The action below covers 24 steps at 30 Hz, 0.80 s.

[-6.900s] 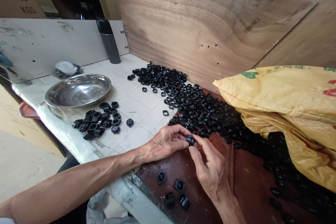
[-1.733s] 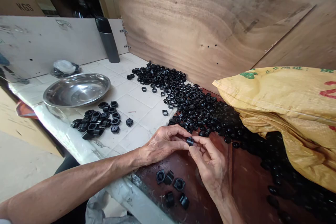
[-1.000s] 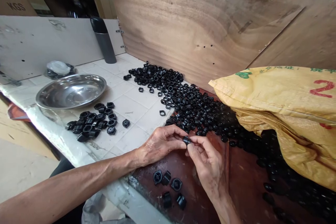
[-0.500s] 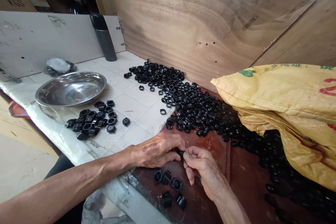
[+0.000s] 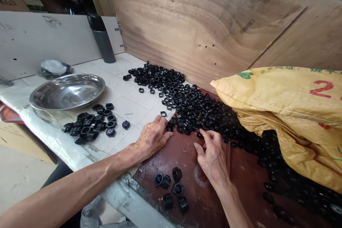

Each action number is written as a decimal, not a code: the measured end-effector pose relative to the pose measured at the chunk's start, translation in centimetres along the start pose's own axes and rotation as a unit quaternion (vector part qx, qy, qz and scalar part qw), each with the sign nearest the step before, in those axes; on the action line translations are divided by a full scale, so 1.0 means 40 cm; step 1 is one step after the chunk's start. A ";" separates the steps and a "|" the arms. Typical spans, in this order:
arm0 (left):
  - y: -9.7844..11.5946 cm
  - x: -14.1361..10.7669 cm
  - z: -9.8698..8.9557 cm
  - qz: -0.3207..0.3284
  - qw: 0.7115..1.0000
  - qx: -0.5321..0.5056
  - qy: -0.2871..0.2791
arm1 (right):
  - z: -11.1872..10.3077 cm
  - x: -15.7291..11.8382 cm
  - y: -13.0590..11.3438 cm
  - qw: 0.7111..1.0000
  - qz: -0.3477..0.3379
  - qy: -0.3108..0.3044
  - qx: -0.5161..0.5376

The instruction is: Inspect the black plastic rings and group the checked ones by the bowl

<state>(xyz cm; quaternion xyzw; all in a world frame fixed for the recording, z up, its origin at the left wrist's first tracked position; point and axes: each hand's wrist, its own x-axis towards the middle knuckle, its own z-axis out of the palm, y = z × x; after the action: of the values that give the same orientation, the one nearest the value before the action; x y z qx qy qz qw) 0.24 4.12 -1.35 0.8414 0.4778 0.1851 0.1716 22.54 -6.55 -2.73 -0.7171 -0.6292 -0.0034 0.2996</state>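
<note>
Plywood panelling (image 5: 187, 25) stands upright along the back of a counter (image 5: 140, 105), with a low whitish board (image 5: 24, 37) closing off the left side. Pale squares cover the counter's left part; a dark red sheet (image 5: 192, 164) covers the right. Across the far right sprawls a creased yellow sack (image 5: 269, 92) with green and red printing. A long heap of small black plastic rings (image 5: 184, 101) runs from the panelling's foot towards the sack, its right end dim and blurred. At left sits a shallow steel bowl (image 5: 66, 92), and just in front of it, a cluster of black caps (image 5: 87, 124). The person's left hand (image 5: 152, 137) rests at the heap's near edge, thumb out beside a black piece; whether it grips anything cannot be told. The right hand (image 5: 212, 149) is also there, thumb and forefinger parted, forefinger tip at another piece. A dark bottle (image 5: 103, 44) stands behind the bowl. Nearest the viewer, six black pieces (image 5: 177, 189) lie grouped on the red sheet.
</note>
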 end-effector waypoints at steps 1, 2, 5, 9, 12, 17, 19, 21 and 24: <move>0.005 0.002 0.005 0.019 1.000 0.002 -0.016 | 0.004 0.000 0.004 1.000 -0.009 -0.002 -0.009; 0.013 0.002 0.007 0.040 0.999 -0.001 -0.029 | 0.007 0.001 0.005 1.000 -0.014 -0.001 -0.012; 0.040 -0.002 0.005 0.092 0.994 -0.029 -0.058 | 0.005 0.002 -0.003 1.000 -0.013 -0.001 0.000; 0.068 -0.007 -0.005 0.059 0.993 -0.071 -0.072 | -0.015 0.000 -0.027 0.999 -0.005 -0.022 0.026; 0.077 -0.008 -0.009 0.029 0.993 -0.084 -0.079 | -0.030 -0.002 -0.043 0.999 0.003 -0.033 0.033; 0.065 -0.023 0.003 0.052 0.995 -0.080 -0.018 | -0.034 -0.008 -0.058 0.995 -0.003 -0.052 0.089; 0.052 -0.031 0.015 0.084 0.993 -0.077 0.003 | -0.032 -0.012 -0.060 0.994 -0.010 -0.052 0.096; 0.042 -0.034 0.029 0.104 0.993 -0.063 0.013 | -0.032 -0.016 -0.061 0.995 -0.016 -0.052 0.084; 0.037 -0.029 0.046 0.120 0.991 -0.056 0.008 | -0.037 -0.022 -0.064 0.995 -0.032 -0.068 0.061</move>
<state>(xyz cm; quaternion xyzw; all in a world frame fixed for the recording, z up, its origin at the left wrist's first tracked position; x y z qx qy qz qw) 1.65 2.21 -2.43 0.8803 0.3637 0.2377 0.1908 20.57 -7.89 -0.76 -0.6756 -0.6699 0.0744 0.2987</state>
